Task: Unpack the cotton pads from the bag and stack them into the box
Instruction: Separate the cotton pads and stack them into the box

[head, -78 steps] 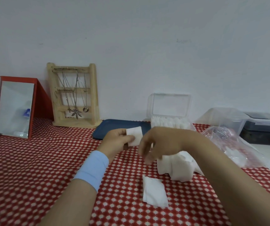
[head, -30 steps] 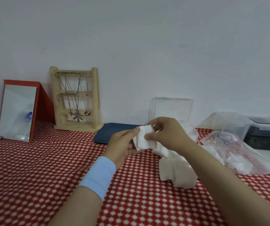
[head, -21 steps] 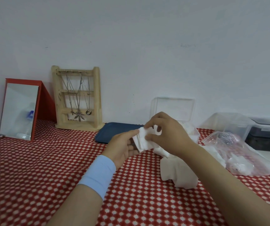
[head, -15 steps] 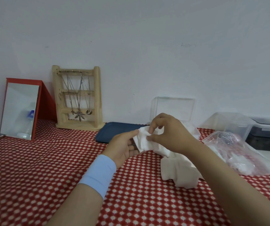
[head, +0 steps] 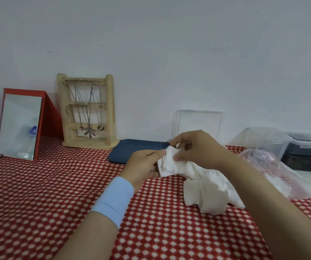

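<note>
1. Pads [head: 167,164] are being gathered into a small stack, held just above the cloth [head: 57,194] in front of the box [head: 198,121].
2. The stack is gripped by the left hand [head: 143,164], and its top is pinched by the right hand [head: 198,149].
3. Next, it likely needs squaring and placing in the box; a pile [head: 207,194] and the bag [head: 274,169] remain.
4. Earlier, the left hand held one pad, and a loose pad lay on the cloth; it is gone.

A red-and-white patterned tablecloth [head: 38,194] covers the table; a red-framed mirror [head: 19,126] stands at the far left; just beside it, a wooden rack [head: 109,109] holds necklaces [head: 90,117]; a dark blue tray [head: 132,149] lies near; clear plastic containers [head: 263,139] sit far right.
</note>
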A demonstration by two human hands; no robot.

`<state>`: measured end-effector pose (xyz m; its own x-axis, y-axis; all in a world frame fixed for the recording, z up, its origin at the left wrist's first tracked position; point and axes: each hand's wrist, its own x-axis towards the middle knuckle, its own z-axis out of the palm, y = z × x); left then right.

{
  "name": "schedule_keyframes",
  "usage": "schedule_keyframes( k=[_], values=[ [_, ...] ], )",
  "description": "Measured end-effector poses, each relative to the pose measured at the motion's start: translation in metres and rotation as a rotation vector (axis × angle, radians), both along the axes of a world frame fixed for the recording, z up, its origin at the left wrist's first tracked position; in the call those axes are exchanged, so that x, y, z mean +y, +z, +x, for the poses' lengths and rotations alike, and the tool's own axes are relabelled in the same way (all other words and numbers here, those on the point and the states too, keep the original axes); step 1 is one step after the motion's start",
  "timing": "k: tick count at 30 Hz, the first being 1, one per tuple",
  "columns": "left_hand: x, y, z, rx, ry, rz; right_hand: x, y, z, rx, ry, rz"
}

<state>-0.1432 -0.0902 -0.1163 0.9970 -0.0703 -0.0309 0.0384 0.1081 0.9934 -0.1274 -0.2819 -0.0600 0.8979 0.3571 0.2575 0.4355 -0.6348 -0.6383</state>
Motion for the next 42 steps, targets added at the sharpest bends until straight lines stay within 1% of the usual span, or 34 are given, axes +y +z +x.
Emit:
schedule_keyframes(
  k=[4, 6, 10, 12, 17, 20, 26, 31, 32, 34, 36, 37, 40, 42],
  values=[
    [0.0, 0.0, -0.002, 0.002, -0.022, 0.009, 0.001, -0.002, -0.001, -0.038, -0.042, -0.057],
    [0.0, 0.001, -0.002, -0.001, -0.014, 0.014, 0.003, -0.003, 0.0, -0.061, -0.05, -0.043],
    [0.0, 0.001, 0.0, -0.004, 0.047, -0.001, 0.005, -0.008, 0.003, -0.007, -0.08, 0.172],
    [0.002, 0.0, 0.001, 0.004, 0.075, 0.016, 0.002, -0.007, 0.004, 0.003, -0.075, 0.208],
    [0.002, 0.0, 0.001, 0.001, 0.051, 0.046, 0.0, -0.003, 0.002, 0.042, 0.015, 0.15],
    [-0.001, 0.001, -0.001, -0.006, 0.027, 0.095, 0.004, -0.008, 0.005, 0.011, -0.006, 0.081],
    [-0.001, 0.001, -0.001, -0.011, 0.04, 0.135, 0.004, -0.01, 0.006, -0.032, -0.029, 0.093],
    [-0.003, 0.005, -0.004, -0.001, 0.01, 0.054, 0.006, -0.012, 0.005, -0.058, -0.067, 0.043],
    [-0.002, 0.005, -0.004, -0.023, 0.012, 0.092, 0.007, -0.012, 0.004, -0.032, -0.079, 0.055],
    [-0.002, 0.004, -0.004, -0.06, 0.01, 0.153, 0.007, -0.012, 0.003, 0.112, -0.1, 0.106],
    [-0.001, 0.002, -0.003, -0.058, 0.001, 0.135, 0.005, -0.011, 0.003, 0.296, -0.095, 0.169],
    [-0.001, 0.001, -0.002, -0.044, -0.003, 0.107, 0.004, -0.011, 0.004, 0.338, -0.096, 0.194],
    [-0.002, 0.002, -0.002, 0.041, -0.031, -0.072, 0.003, -0.013, 0.006, 0.314, -0.171, 0.288],
    [-0.002, 0.002, -0.001, 0.075, -0.024, -0.155, 0.004, -0.014, 0.006, 0.294, -0.211, 0.336]
  ],
)
